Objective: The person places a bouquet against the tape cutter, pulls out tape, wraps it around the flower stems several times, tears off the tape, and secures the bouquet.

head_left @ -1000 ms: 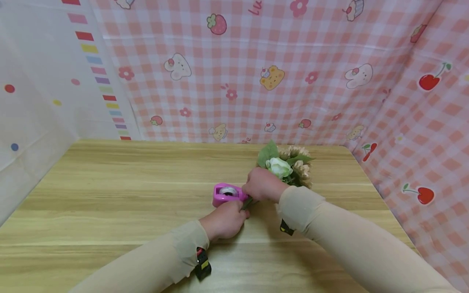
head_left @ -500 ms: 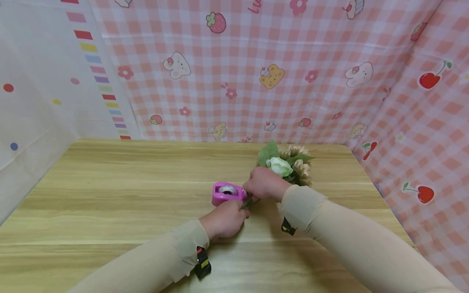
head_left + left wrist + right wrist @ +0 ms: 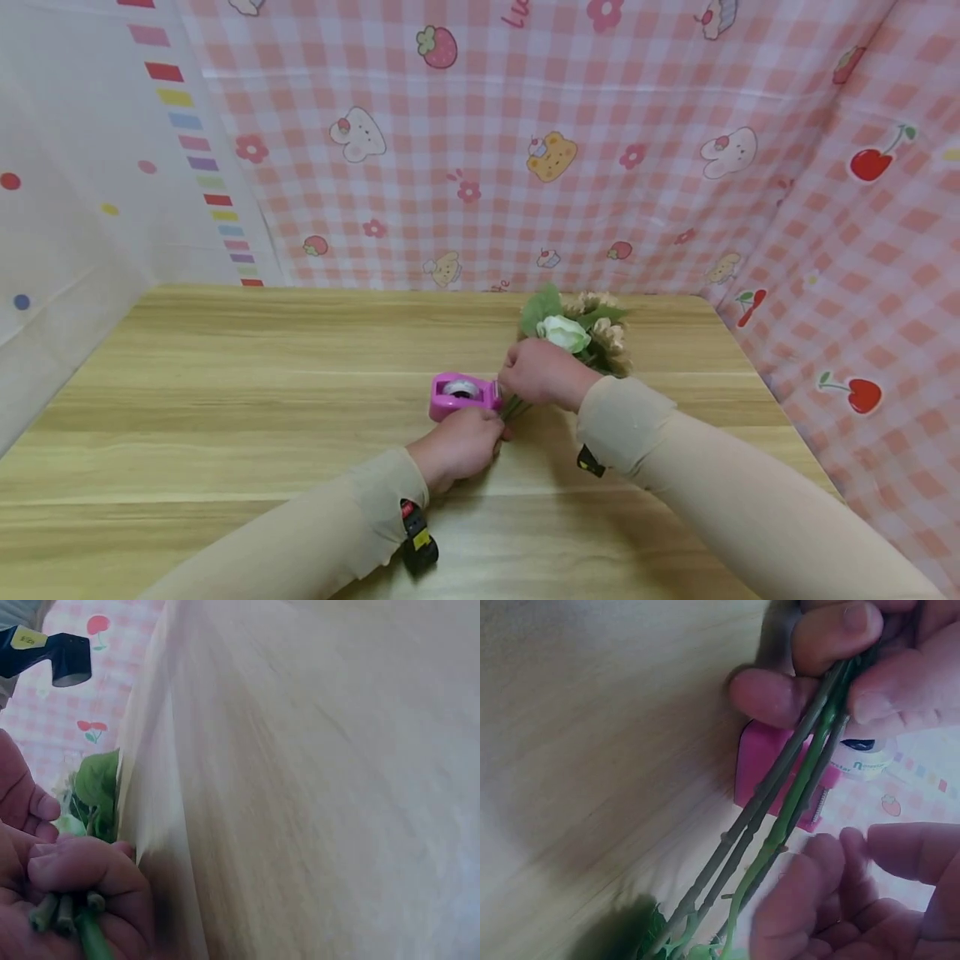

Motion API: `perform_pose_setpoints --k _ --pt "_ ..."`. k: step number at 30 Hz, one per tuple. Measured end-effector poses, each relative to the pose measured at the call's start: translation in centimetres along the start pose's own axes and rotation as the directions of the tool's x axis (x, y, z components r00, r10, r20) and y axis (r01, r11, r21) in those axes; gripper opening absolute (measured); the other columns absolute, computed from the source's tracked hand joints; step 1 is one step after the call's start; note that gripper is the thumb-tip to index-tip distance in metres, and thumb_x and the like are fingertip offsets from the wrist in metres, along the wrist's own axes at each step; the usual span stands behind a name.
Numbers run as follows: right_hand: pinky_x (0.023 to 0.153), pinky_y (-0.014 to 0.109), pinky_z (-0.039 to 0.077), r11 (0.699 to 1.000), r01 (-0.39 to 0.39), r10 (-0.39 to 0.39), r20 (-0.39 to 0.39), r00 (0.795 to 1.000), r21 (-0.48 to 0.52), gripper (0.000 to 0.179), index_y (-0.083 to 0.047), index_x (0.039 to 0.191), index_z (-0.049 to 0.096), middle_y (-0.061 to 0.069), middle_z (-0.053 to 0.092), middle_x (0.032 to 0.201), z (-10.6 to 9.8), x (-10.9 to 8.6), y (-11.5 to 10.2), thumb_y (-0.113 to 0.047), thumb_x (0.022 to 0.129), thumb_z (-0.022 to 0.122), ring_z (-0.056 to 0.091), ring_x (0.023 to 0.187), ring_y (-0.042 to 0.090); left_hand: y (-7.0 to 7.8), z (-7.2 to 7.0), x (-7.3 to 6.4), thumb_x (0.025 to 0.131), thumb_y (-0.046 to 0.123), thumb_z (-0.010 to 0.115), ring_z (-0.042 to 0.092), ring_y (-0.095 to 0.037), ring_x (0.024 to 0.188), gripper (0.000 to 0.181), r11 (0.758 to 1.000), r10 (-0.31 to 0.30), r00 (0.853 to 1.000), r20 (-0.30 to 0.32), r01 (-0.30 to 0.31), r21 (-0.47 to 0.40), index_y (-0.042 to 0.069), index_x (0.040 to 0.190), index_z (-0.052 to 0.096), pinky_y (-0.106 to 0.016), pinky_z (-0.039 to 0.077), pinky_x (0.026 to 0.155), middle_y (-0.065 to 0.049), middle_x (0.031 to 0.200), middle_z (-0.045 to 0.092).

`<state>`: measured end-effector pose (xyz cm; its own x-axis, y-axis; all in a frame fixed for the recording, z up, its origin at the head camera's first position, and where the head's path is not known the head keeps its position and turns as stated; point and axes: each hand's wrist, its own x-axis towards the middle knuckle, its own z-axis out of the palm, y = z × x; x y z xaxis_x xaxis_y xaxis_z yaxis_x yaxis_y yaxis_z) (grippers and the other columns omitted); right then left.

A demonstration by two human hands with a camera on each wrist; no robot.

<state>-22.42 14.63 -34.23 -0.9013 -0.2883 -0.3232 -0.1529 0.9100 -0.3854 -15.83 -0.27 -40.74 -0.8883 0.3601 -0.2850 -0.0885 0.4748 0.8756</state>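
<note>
My left hand grips the lower stems of an artificial bouquet, its white-green rose and beige blossoms lying toward the back right. Several cut stem ends poke out under the left thumb in the left wrist view. A pink tape dispenser stands just behind that hand, its roll partly covered by the left hand in the right wrist view. My right hand is over the stems at the dispenser's cutter, fingers bent, thumb tip close to a fingertip. I cannot tell whether it pinches tape.
Both hands work over a wood-grain table. A pink checked cloth hangs behind and at the right, a white one at the left. Black wrist cameras hang below the sleeves.
My right hand has drawn slightly away from the dispenser, so its cutter now shows. The stems are more exposed between the hands. My left hand keeps its grip.
</note>
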Motion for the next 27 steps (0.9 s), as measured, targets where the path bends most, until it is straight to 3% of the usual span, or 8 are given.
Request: perform_pose_setpoints --k 3,9,12,18,23,27 --pt "0.059 0.027 0.044 0.999 -0.002 0.001 -0.002 1.0 -0.036 0.019 -0.012 0.081 0.065 0.001 0.062 0.076 0.04 -0.02 -0.17 -0.019 0.097 0.057 0.053 0.066 0.015 0.2 0.07 -0.13 0.106 0.009 0.044 0.041 -0.008 0.051 0.03 0.996 -0.032 0.999 0.02 0.034 -0.082 -0.003 0.109 0.071 -0.019 0.034 0.045 -0.002 0.073 0.054" --pt "0.054 0.026 0.04 0.997 -0.001 0.001 0.001 1.0 -0.08 0.03 -0.016 0.07 0.054 -0.003 0.049 0.064 -0.04 -0.01 -0.58 -0.019 0.1 0.054 0.046 0.058 0.013 0.56 0.12 -0.2 0.107 0.007 0.042 0.038 -0.006 0.048 0.027 0.974 -0.089 0.994 0.06 0.1 -0.203 -0.004 0.11 0.066 -0.017 0.031 0.043 0.0 0.068 0.05" --pt "0.053 0.027 0.041 0.996 -0.025 0.027 0.019 0.999 -0.085 0.03 -0.014 0.073 0.056 -0.002 0.049 0.064 -0.1 0.04 -0.72 -0.02 0.102 0.053 0.047 0.057 0.013 0.7 0.15 -0.11 0.106 0.005 0.042 0.038 -0.006 0.05 0.024 0.974 -0.098 0.993 0.07 0.11 -0.2 -0.004 0.108 0.064 -0.018 0.031 0.044 0.0 0.07 0.051" --pt "0.06 0.031 0.049 0.991 -0.056 0.062 0.048 0.997 -0.118 0.02 -0.005 0.101 0.067 0.007 0.062 0.081 0.08 0.03 -0.88 -0.018 0.102 0.052 0.057 0.068 0.019 0.95 0.3 0.14 0.105 0.006 0.044 0.038 -0.008 0.052 0.019 0.985 -0.083 0.994 0.064 0.092 -0.148 -0.003 0.107 0.061 -0.019 0.031 0.044 -0.002 0.076 0.05" --pt "0.065 0.032 0.048 0.993 -0.03 0.033 0.024 0.999 -0.114 0.02 -0.007 0.096 0.066 0.009 0.065 0.088 0.24 -0.06 -0.73 -0.017 0.103 0.051 0.057 0.073 0.02 0.9 0.35 0.41 0.108 0.01 0.047 0.038 -0.01 0.05 0.018 0.989 -0.086 0.994 0.064 0.093 -0.113 -0.002 0.11 0.06 -0.02 0.032 0.044 -0.003 0.074 0.047" --pt "0.065 0.031 0.046 0.994 -0.015 0.017 0.011 1.0 -0.106 0.021 -0.009 0.091 0.064 0.007 0.064 0.086 0.36 0.0 -0.52 -0.018 0.104 0.05 0.056 0.072 0.019 0.72 0.29 0.61 0.108 0.014 0.045 0.038 -0.011 0.049 0.02 0.962 -0.094 0.989 0.116 0.12 -0.245 0.003 0.096 0.057 -0.021 0.034 0.046 0.0 0.065 0.045"
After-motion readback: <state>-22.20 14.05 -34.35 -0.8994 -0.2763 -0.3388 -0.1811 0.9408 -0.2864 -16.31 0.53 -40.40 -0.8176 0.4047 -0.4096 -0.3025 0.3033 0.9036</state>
